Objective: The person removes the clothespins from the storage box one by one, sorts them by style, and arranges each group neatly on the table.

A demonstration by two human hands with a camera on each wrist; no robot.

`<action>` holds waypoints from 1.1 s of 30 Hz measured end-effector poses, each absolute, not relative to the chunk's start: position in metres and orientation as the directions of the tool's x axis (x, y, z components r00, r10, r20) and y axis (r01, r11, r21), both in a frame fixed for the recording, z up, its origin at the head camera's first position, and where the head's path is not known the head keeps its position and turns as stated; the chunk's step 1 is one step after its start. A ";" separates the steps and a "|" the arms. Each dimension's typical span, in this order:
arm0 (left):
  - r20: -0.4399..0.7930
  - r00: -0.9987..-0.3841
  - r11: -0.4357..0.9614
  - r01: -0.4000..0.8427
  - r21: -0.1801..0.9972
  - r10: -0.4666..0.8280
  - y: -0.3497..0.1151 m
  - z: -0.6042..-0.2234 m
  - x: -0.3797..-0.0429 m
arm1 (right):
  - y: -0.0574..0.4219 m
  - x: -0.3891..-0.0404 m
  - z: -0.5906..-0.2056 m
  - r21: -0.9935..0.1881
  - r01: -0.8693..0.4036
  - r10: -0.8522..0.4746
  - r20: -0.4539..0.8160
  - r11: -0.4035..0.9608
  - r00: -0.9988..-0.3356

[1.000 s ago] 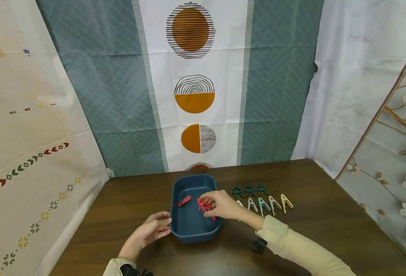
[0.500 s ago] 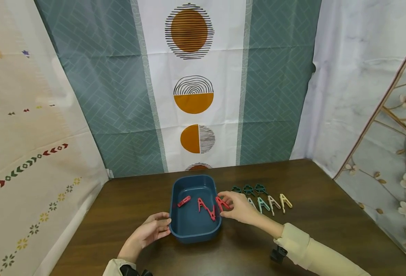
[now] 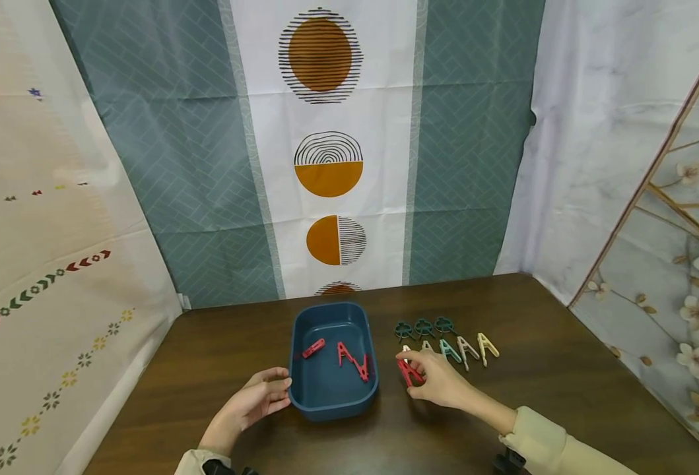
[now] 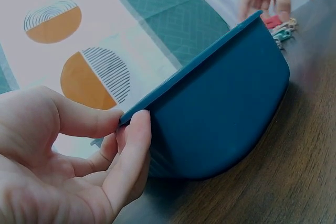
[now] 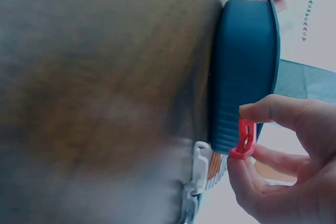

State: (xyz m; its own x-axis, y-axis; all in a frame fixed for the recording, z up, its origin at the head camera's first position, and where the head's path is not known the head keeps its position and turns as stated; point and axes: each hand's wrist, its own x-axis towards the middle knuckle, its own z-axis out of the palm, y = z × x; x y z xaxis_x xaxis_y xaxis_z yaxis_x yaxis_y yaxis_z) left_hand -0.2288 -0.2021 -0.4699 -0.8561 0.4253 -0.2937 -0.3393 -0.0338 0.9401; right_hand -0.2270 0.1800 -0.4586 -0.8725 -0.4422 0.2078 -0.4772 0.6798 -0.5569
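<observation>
A dark blue plastic bin stands on the table, and my left hand pinches its left rim between thumb and fingers. Inside the bin lie 3 red clothespins, one at the left and two touching near the right wall. My right hand pinches another red clothespin by its arms, to the right of the bin. Just beyond it is a row of clothespins: a white one partly hidden behind the hand, a teal one, a pale pink one and a yellow one.
Behind the row sit 3 dark green clover-shaped clips. The dark wooden table ends at a patterned curtain, with printed cloths hanging at the left and right.
My right hand has lifted a red clothespin out of the bin and carried it right, over to the near left end of the row. My left hand stays on the rim.
</observation>
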 end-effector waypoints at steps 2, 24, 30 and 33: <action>-0.291 -0.854 -0.039 -0.340 0.940 0.431 -0.202 -0.470 -0.229 | 0.184 -0.223 -0.461 -0.574 -0.457 -0.447 0.170 0.679 -0.878; -0.287 -0.863 -0.056 -0.340 0.939 0.416 -0.203 -0.472 -0.226 | 0.166 -0.214 -0.456 -0.388 -0.409 -0.366 0.181 0.826 -0.913; -0.282 -0.866 -0.062 -0.336 0.940 0.413 -0.203 -0.472 -0.226 | 0.150 -0.225 -0.446 -0.384 -0.474 -0.389 0.281 0.793 -0.877; -0.283 -0.868 -0.067 -0.337 0.939 0.409 -0.201 -0.472 -0.227 | 0.144 -0.231 -0.444 -0.402 -0.525 -0.422 0.320 0.751 -0.848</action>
State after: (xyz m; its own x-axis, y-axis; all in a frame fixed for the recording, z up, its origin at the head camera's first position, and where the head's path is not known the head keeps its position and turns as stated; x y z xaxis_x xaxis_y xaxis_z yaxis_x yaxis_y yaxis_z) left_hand -0.2267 -0.2013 -0.4720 -0.8678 0.4088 -0.2825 -0.3374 -0.0674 0.9389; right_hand -0.2309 0.1439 -0.4438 -0.8485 -0.4219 0.3195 -0.5245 0.7508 -0.4015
